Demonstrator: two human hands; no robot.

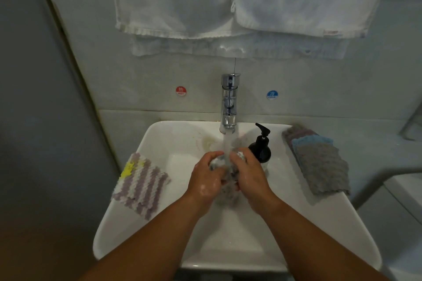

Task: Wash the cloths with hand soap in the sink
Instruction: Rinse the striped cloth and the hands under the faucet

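Over the white sink point(127, 207), my left hand point(205, 180) and my right hand point(247, 178) both grip a bunched wet grey-and-white cloth point(228, 186). Water runs from the chrome tap point(229, 102) straight onto the cloth between my hands. Soap foam shows on my left hand. A black hand-soap pump bottle point(261, 146) stands just behind my right hand. Purple-and-white striped cloths point(141, 186) lie on the sink's left rim. A stack of grey, blue and dark cloths point(319, 162) lies on the right rim.
White towels point(228, 0) hang on the tiled wall above the tap. A red hot sticker point(180, 90) and a blue cold sticker point(272, 94) flank the tap. A grey wall or door panel point(41, 109) stands close on the left.
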